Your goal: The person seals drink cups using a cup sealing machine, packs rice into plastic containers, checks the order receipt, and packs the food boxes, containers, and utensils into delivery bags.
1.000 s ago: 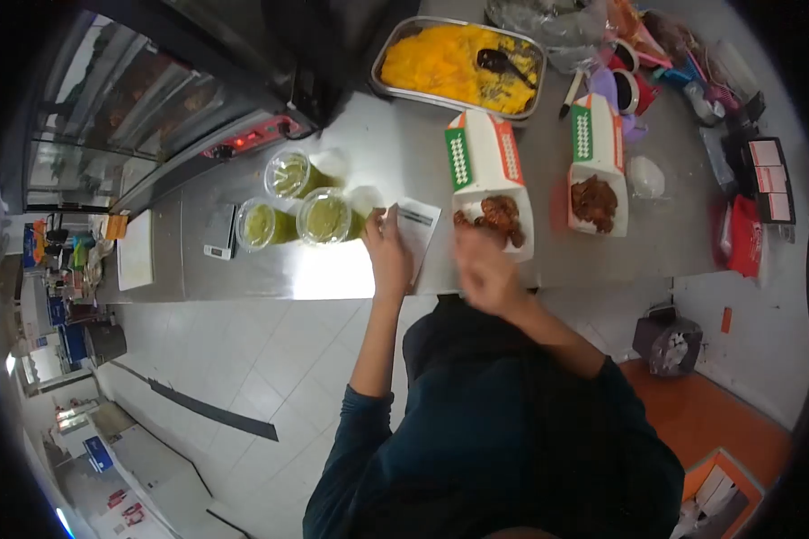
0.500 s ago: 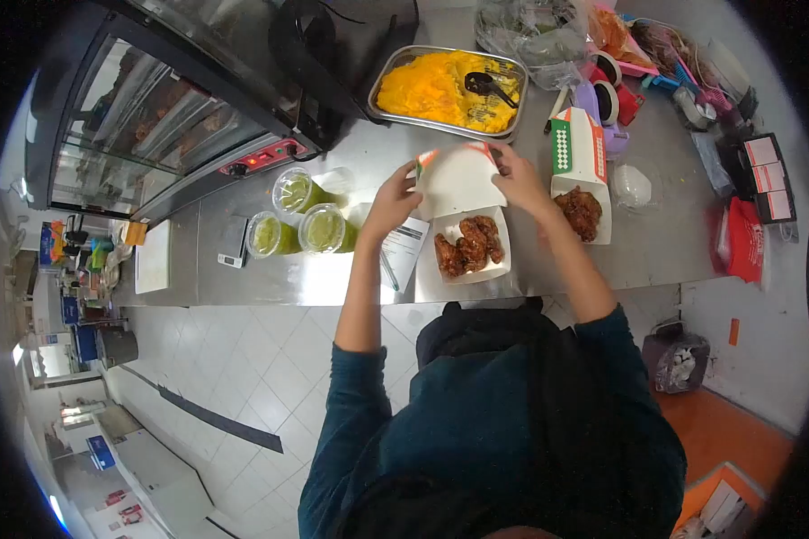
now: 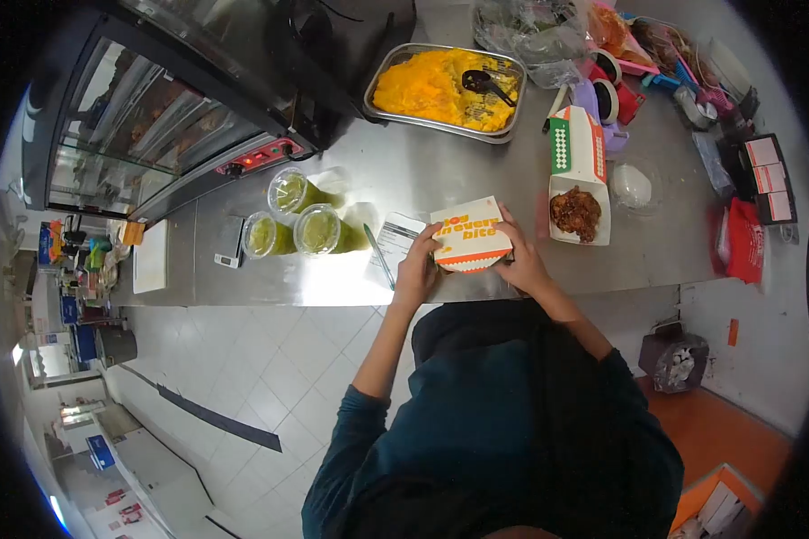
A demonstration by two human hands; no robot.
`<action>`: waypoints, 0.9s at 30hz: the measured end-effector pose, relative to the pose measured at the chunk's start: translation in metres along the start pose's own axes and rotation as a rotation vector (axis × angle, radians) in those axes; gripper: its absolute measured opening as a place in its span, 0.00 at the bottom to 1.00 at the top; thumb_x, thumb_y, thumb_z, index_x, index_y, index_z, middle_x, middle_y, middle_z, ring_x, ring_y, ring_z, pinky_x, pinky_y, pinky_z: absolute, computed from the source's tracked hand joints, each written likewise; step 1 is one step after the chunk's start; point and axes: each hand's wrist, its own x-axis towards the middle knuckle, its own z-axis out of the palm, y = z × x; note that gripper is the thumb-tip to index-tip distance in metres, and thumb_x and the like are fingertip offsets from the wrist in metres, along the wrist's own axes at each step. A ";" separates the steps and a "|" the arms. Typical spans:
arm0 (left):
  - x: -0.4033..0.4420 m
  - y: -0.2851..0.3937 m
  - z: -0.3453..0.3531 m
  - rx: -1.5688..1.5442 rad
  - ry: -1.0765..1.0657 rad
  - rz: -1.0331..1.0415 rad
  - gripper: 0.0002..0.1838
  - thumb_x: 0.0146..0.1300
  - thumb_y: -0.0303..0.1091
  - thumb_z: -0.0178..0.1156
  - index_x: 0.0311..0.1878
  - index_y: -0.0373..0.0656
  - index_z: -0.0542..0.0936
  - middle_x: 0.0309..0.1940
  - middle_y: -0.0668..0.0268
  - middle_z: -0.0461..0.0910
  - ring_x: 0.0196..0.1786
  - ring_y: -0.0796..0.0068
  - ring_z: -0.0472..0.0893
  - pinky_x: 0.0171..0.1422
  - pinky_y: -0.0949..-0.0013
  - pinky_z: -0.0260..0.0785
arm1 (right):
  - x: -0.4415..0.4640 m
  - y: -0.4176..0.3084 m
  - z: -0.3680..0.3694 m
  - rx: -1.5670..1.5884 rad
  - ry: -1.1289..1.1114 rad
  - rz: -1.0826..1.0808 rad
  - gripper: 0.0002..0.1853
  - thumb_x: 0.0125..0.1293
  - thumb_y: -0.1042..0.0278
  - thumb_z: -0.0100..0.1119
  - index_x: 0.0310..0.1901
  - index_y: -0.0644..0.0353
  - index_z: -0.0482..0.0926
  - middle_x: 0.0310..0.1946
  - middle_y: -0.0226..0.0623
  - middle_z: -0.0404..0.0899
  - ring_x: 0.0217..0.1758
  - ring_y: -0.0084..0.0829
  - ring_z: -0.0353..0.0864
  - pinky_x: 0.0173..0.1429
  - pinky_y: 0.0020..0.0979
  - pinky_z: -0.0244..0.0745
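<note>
A closed cardboard food box (image 3: 470, 235) with orange lettering on its lid sits near the front edge of the steel counter. My left hand (image 3: 417, 262) grips its left side, and my right hand (image 3: 520, 258) grips its right side, fingers wrapped on the lid's edges. The chicken inside is now hidden. To the right stands a second box (image 3: 600, 162), its lid raised, with glazed chicken pieces (image 3: 575, 214) in it. A printed paper slip (image 3: 399, 235) and a green pen (image 3: 378, 255) lie just left of my left hand.
Three lidded green drinks (image 3: 320, 230) stand to the left, near a small scale (image 3: 229, 242). Behind is a steel tray (image 3: 443, 132) of yellow food with a black spoon (image 3: 487, 86). A heated display case (image 3: 153, 126) stands at back left; tape rolls (image 3: 607, 101) are at back right.
The box's lid has come down, covering the chicken. Both my hands have moved toward me from the raised lid to the box's sides.
</note>
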 end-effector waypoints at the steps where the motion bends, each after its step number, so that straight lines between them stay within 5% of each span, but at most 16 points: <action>1: -0.002 -0.007 0.001 -0.002 -0.007 0.031 0.19 0.44 0.12 0.47 0.40 0.42 0.63 0.55 0.58 0.64 0.58 0.53 0.64 0.53 0.63 0.66 | 0.002 0.005 0.001 -0.050 -0.003 -0.032 0.27 0.41 0.79 0.59 0.48 0.59 0.65 0.61 0.50 0.52 0.62 0.46 0.56 0.61 0.35 0.58; 7: -0.013 -0.026 0.012 0.306 -0.129 0.188 0.20 0.40 0.16 0.51 0.41 0.39 0.65 0.55 0.52 0.60 0.61 0.44 0.55 0.61 0.52 0.54 | 0.006 0.016 0.011 -0.168 0.041 -0.093 0.24 0.42 0.85 0.53 0.46 0.59 0.66 0.59 0.47 0.56 0.61 0.44 0.58 0.57 0.34 0.63; 10: 0.018 0.058 0.001 0.453 -0.328 0.090 0.32 0.33 0.28 0.59 0.48 0.38 0.64 0.56 0.55 0.59 0.61 0.47 0.55 0.62 0.48 0.48 | 0.004 0.019 0.006 -0.138 0.007 -0.043 0.26 0.41 0.85 0.52 0.46 0.57 0.66 0.61 0.47 0.53 0.61 0.45 0.59 0.55 0.34 0.66; 12: 0.024 0.059 0.029 0.410 -0.302 0.088 0.36 0.37 0.37 0.62 0.54 0.39 0.62 0.56 0.57 0.60 0.60 0.50 0.57 0.60 0.48 0.50 | 0.004 0.006 -0.003 -0.051 -0.071 0.063 0.28 0.41 0.85 0.52 0.48 0.57 0.65 0.61 0.48 0.52 0.61 0.45 0.58 0.56 0.33 0.66; 13: 0.025 0.048 0.041 0.477 -0.245 0.112 0.36 0.38 0.39 0.62 0.54 0.40 0.63 0.55 0.57 0.61 0.59 0.50 0.58 0.59 0.49 0.51 | 0.001 0.011 -0.001 -0.098 0.003 -0.002 0.31 0.41 0.86 0.54 0.51 0.58 0.62 0.56 0.46 0.59 0.59 0.41 0.62 0.54 0.30 0.67; 16: 0.026 0.036 0.053 0.569 -0.131 0.168 0.32 0.43 0.43 0.60 0.52 0.41 0.65 0.52 0.59 0.64 0.56 0.52 0.61 0.56 0.50 0.53 | -0.024 0.030 0.016 0.354 0.413 0.268 0.31 0.41 0.88 0.55 0.51 0.61 0.60 0.47 0.42 0.64 0.51 0.32 0.69 0.51 0.27 0.69; 17: 0.025 0.037 0.053 0.583 -0.110 0.178 0.30 0.45 0.44 0.59 0.52 0.41 0.66 0.51 0.59 0.65 0.56 0.52 0.61 0.55 0.50 0.54 | -0.026 0.030 0.019 0.444 0.458 0.246 0.29 0.41 0.89 0.56 0.49 0.63 0.61 0.37 0.36 0.68 0.43 0.25 0.73 0.46 0.25 0.70; 21: 0.034 0.050 0.059 0.594 0.002 0.164 0.26 0.46 0.46 0.59 0.45 0.39 0.69 0.46 0.57 0.66 0.52 0.54 0.65 0.51 0.55 0.55 | -0.028 0.035 0.032 0.288 0.497 0.292 0.26 0.41 0.86 0.58 0.46 0.62 0.65 0.24 0.33 0.74 0.32 0.25 0.76 0.38 0.23 0.71; 27: 0.041 0.052 0.066 0.626 0.022 0.117 0.24 0.48 0.47 0.57 0.42 0.40 0.70 0.45 0.60 0.67 0.52 0.56 0.65 0.52 0.55 0.54 | -0.026 0.033 0.031 0.124 0.486 0.315 0.26 0.43 0.84 0.57 0.48 0.63 0.65 0.26 0.38 0.77 0.31 0.27 0.77 0.37 0.26 0.71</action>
